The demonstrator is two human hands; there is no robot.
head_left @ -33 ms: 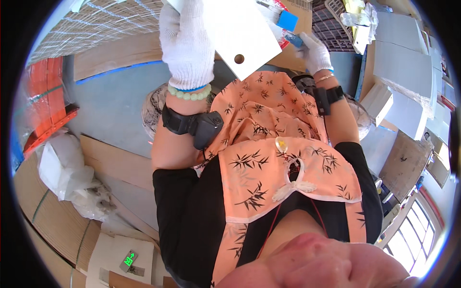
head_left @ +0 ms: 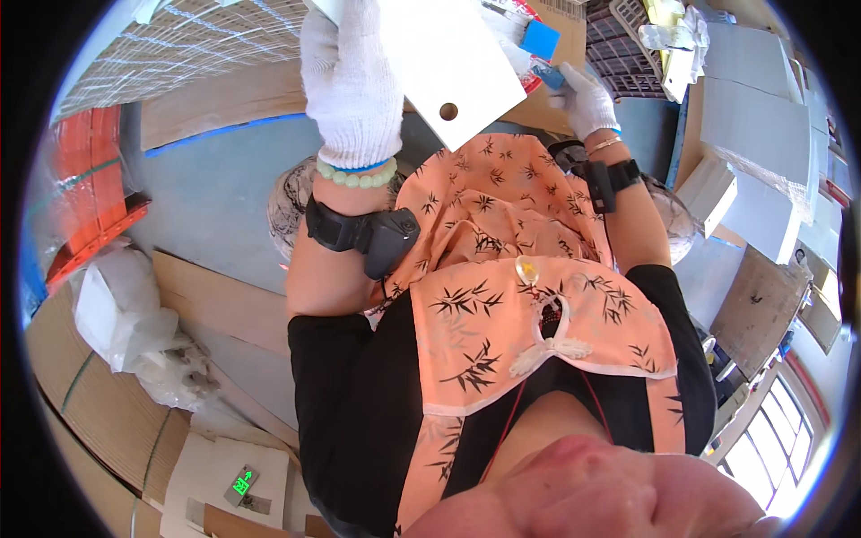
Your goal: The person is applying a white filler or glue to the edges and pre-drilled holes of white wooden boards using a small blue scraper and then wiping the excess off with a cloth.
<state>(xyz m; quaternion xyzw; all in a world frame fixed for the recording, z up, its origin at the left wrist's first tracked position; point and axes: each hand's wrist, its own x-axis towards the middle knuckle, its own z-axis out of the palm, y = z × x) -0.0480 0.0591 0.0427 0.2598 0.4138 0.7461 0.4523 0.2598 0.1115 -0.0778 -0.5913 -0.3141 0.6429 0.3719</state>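
At the top of the view, my left hand (head_left: 357, 85), in a white knit glove, grips the left side of a flat white panel (head_left: 457, 63). The panel has a round hole near its lower corner, and its far end runs out of the picture. To the right of the panel, my right hand (head_left: 587, 100), also gloved in white, pinches a small blue piece (head_left: 549, 75) whose kind I cannot make out. A blue block (head_left: 540, 40) lies just beyond it, by a red-and-white round thing (head_left: 529, 13) partly hidden by the panel.
Brown cardboard (head_left: 560, 36) lies beyond my right hand, with a dark plastic crate (head_left: 623, 54) farther right. Grey-white boards (head_left: 753, 108) are stacked at the right. Red-orange wrapped pieces (head_left: 90, 179) and crumpled clear plastic (head_left: 134, 323) are at the left. A patterned orange apron (head_left: 502, 202) covers my lap.
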